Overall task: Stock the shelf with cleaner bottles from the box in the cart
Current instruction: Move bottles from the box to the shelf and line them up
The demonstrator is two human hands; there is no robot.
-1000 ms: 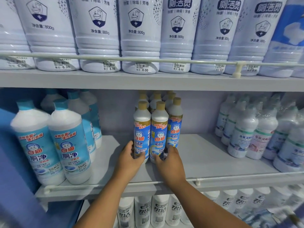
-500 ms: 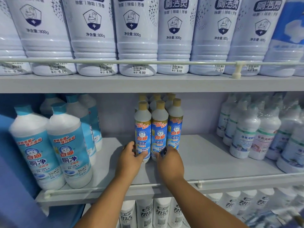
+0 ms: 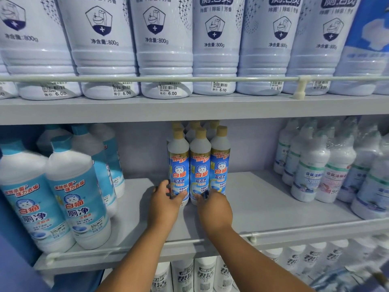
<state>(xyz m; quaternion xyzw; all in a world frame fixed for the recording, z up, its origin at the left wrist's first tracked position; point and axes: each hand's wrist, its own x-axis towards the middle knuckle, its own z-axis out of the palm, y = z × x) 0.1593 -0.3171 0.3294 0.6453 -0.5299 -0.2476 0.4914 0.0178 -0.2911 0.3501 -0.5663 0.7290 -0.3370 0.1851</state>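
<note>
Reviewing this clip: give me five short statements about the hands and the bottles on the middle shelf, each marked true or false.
1. Both hands touch tan-capped bottles. True: the left hand is at the left front bottle, the right hand at the middle front bottle.
2. The tan-capped bottles lie on their sides. False: they stand upright.
3. Teal-capped bottles stand left of the hands. True.
4. The upper-shelf price stickers read 9.00. False: they read 6.00.
5. The right hand holds a bottle in the air. False: the bottles it touches stand on the middle shelf.
</note>
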